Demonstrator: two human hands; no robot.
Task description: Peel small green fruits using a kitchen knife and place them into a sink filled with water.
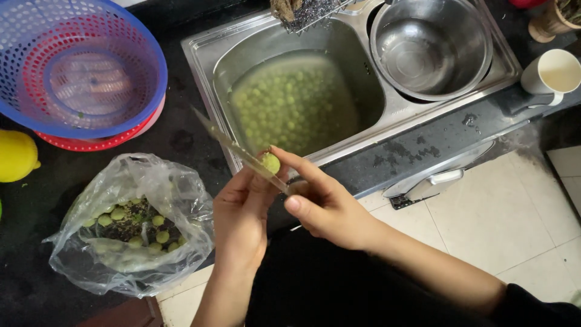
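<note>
While the left hand [239, 209] pinched a small round green fruit [270, 163] between thumb and fingertips, the right hand [324, 203] was closed around the handle of a thin-bladed knife [239, 151], its forefinger stretched along toward the fruit. The blade ran up and to the left, its edge touching the fruit, and both hands hovered over the near rim of the steel sink [200, 54]. Many more of the same green fruits lay under cloudy water in the sink basin, and others sat in a clear plastic bag [175, 194] on the dark counter at the left. Stacked plastic colanders [145, 54], blue over red, stood behind the bag; a steel bowl [478, 54] rested in the sink's second basin.

Done well, the cut seemed to call for a short, shallow stroke, the fruit turned by the fingertips rather than the blade pushed, and the thumb kept behind the edge. A wet, round fruit would likely slip, so a firm pinch mattered.
</note>
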